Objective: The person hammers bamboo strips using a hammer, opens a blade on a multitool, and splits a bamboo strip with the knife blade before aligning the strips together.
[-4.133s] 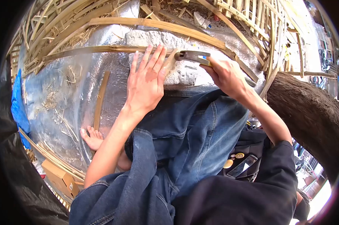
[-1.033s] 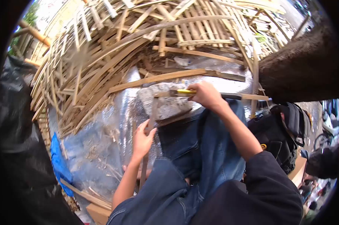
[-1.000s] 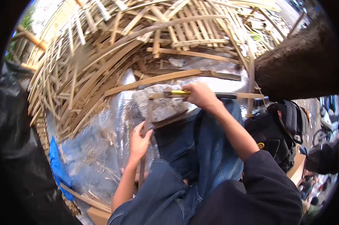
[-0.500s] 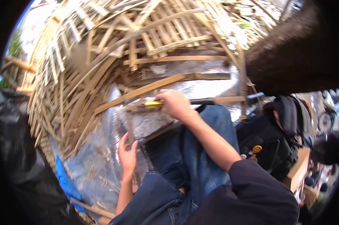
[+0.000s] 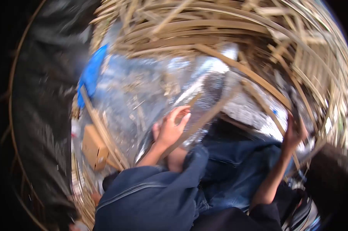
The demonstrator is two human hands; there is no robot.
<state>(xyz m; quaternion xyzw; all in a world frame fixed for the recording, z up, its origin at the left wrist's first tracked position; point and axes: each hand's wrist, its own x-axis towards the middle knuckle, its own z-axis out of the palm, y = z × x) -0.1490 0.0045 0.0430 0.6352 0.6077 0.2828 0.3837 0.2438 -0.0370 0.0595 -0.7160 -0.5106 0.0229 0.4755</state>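
Observation:
My left hand (image 5: 173, 128) has its fingers curled but apart, with nothing between them, close to a long wooden strip (image 5: 204, 118). That strip meets a second strip (image 5: 262, 103) at an angle on the grey stone block (image 5: 245, 104). My right hand (image 5: 294, 133), at the right, is wrapped round the hammer (image 5: 293, 103), whose dark, blurred end points up past the fingers. The second strip passes just left of this hand. Beyond the block lies a thicker wooden slat (image 5: 245, 70).
A large pile of wooden strips (image 5: 197, 25) curves across the far side. Silvery sheeting (image 5: 143, 82) covers the ground. At the left are a blue sheet (image 5: 92, 73), a cardboard box (image 5: 94, 148) and loose slats (image 5: 104, 133). A bag (image 5: 297, 208) shows at lower right.
The view has swung left. My right hand has moved from over the block to its right, with the hammer. My left hand stays beside the strip, fingers apart.

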